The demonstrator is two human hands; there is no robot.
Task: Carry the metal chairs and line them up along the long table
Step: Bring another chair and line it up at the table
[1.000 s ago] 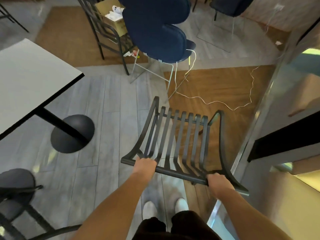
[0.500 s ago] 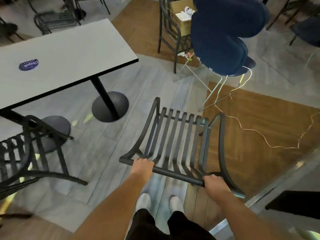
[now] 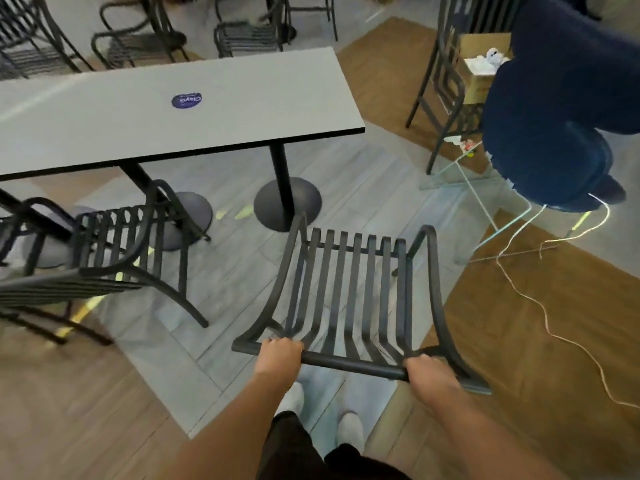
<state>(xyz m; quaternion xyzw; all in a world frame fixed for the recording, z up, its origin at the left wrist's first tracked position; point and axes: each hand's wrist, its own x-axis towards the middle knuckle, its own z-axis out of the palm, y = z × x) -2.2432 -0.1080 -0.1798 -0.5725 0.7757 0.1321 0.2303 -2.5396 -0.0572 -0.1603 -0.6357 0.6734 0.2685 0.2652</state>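
Note:
A black slatted metal chair is right in front of me, its back nearest to me. My left hand grips the left end of its top rail and my right hand grips the right end. The long grey table with a black edge stands ahead to the left on black pedestal bases. A second black metal chair stands at the table's near side on the left.
Several more black metal chairs stand behind the table. A stack of blue padded chairs and a tall black chair holding a cardboard box are at the right. A white cable trails across the wooden floor.
The view has swung left. The table and the chair beside it have come further into the middle of the frame, and the blue chairs have slid to the right edge. Both hands keep their grip.

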